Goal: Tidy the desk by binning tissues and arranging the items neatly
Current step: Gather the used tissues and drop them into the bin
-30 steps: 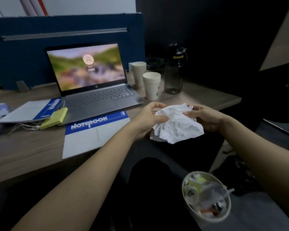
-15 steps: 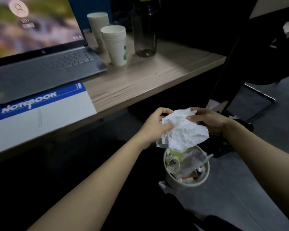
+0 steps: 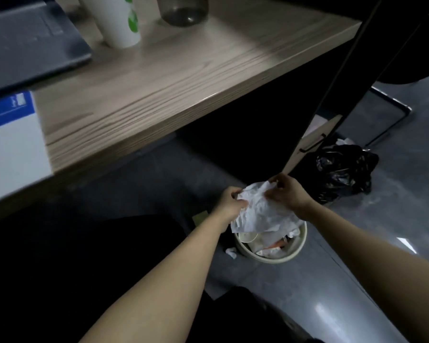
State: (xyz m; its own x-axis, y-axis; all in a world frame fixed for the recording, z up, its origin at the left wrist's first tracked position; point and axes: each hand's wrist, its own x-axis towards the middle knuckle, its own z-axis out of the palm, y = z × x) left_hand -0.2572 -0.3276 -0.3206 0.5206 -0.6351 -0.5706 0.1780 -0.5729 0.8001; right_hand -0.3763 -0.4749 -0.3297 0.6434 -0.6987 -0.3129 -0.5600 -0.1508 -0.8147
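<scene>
Two bare forearms reaching down from the near edge; left hand point(image 3: 229, 203) and right hand point(image 3: 286, 193) each pinching the same crumpled white tissue point(image 3: 260, 211) — left grip on its left edge, right grip on its upper right corner, fingers curled on both. One tissue held, hanging just above and partly over the near-left rim of one round bin point(image 3: 278, 257), already heaped with paper waste; bin mouth directly below and slightly right of the grips, so probably a straight release downward, neither hand clearly nearer. One small white scrap point(image 3: 230, 252) on the floor, just beside the bin's left wall; one black plastic bag point(image 3: 344, 172) farther right on the floor. Beyond and above — desk point(image 3: 183, 78) carrying one notebook point(image 3: 10, 142) at left, one laptop point(image 3: 30, 45), one stack of paper cups point(image 3: 120, 23), and the base of one dark bottle point(image 3: 183, 11), all yet to be arranged, by the look of it.
</scene>
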